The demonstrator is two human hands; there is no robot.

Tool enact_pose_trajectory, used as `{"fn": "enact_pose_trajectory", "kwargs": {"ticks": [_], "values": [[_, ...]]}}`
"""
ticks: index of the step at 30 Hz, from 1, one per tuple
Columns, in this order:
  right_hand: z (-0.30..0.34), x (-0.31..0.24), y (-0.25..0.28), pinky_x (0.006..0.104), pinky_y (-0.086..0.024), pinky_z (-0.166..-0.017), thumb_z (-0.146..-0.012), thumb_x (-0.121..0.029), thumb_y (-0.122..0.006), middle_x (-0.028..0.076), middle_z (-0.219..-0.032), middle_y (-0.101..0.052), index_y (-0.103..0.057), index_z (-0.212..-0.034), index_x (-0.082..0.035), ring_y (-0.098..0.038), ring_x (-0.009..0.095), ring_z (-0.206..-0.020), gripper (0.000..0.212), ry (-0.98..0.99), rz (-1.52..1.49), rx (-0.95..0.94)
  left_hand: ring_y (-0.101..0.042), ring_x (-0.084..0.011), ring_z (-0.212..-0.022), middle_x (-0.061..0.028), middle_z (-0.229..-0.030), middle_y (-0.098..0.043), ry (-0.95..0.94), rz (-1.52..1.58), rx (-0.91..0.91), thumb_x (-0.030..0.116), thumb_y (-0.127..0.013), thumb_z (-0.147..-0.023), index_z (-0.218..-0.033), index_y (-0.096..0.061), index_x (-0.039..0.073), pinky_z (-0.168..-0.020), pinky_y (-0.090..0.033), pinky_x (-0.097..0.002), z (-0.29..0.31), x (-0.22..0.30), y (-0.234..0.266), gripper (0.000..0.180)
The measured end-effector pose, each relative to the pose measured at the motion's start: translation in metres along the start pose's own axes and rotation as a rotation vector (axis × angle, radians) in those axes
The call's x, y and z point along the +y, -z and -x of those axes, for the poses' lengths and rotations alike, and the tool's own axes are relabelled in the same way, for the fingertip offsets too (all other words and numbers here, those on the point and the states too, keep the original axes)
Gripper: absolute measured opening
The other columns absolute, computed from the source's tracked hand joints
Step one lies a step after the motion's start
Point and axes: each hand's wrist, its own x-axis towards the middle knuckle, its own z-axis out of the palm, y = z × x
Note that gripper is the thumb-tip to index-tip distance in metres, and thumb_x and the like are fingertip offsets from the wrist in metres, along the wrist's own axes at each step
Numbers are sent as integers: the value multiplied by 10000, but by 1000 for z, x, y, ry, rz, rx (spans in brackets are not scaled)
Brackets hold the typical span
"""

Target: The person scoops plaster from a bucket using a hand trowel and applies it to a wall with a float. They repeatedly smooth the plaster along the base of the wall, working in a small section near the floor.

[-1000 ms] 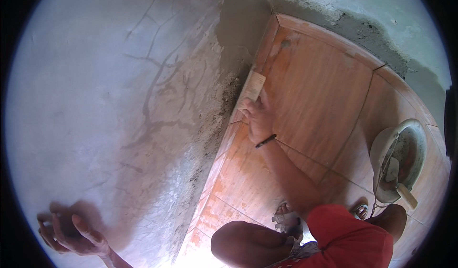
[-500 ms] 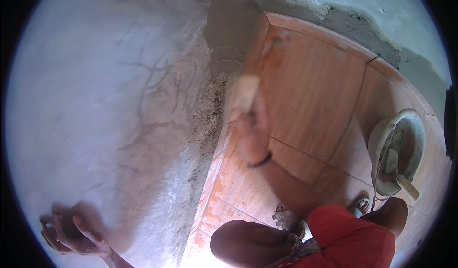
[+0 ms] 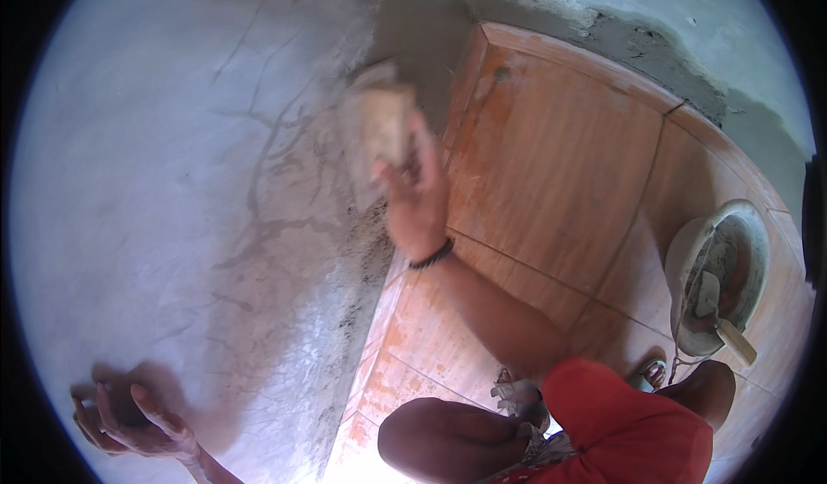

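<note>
Right hand (image 3: pixel 417 213) pinches blurred tan block (image 3: pixel 388 124) between thumb and fingers, block at the cracked grey wall (image 3: pixel 155 191) near the tile floor's (image 3: pixel 568 165) corner, contact unclear; left hand (image 3: pixel 142 426) loosely spread, fingers curved, by lower-left wall; bucket (image 3: pixel 678 269) with trowel (image 3: pixel 736 344) on floor, right.

This was a room in the middle of building or repair work; whether it belonged to a home or some other building could not be told. The near wall (image 3: pixel 155 200) was bare and grey, marked with dark branching lines, with a darker patch of plaster (image 3: pixel 422 32) near the corner and a crumbly strip (image 3: pixel 366 251) along its foot. More rough mortar (image 3: pixel 668 58) edged the pale far wall (image 3: pixel 741 19). Orange-brown tiles (image 3: pixel 560 165) covered the floor, and a mortar-stained bucket (image 3: pixel 685 256) held a wooden-handled tool (image 3: pixel 736 344).
</note>
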Motion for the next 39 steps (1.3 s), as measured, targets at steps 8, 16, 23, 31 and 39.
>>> {"fn": "enact_pose_trajectory", "kwargs": {"ticks": [8,16,23,31,39], "values": [[32,-16,39,281,-493,-800,-884,-258,-638,129,-1166,-577,-437,-1340,-56,-589,159,-976,538,-84,-257,-103,-329,-290,-1279,-127,-1303,-476,-17,-11,-5,375,-563,-912,-1173,-580,52,-1065,-229,-451,-1,0,2,416],[-91,67,115,304,-484,-819,-933,-100,-545,27,-1140,-592,-451,-1308,-74,-586,151,-961,388,-322,-683,128,-332,-292,-1276,-120,-1293,-484,-16,2,4,379,-565,-911,-1163,-585,55,-1065,-232,-447,-4,4,-1,411],[-96,45,67,326,-484,-885,-931,-118,-563,84,-1204,-563,-364,-1390,-30,-579,173,-1020,508,-134,-457,42,-336,-297,-1275,-117,-1300,-472,-4,33,5,386,-587,-897,-1160,-584,57,-1068,-237,-456,-5,5,-1,421],[5,-9,21,285,-500,-868,-911,-226,-611,166,-1223,-543,-321,-1410,10,-574,186,-1056,624,103,-159,-317,-346,-309,-1270,-129,-1294,-469,-15,-40,-11,377,-578,-907,-1165,-584,61,-1062,-265,-447,-3,3,1,408],[45,12,93,367,-451,-986,-938,-143,-527,100,-1271,-539,-417,-1326,-35,-544,205,-1149,418,-574,-1098,-252,-323,-324,-1299,-164,-1330,-419,-41,-76,-17,377,-539,-926,-1126,-579,24,-1052,-306,-459,-4,3,2,408]]}}
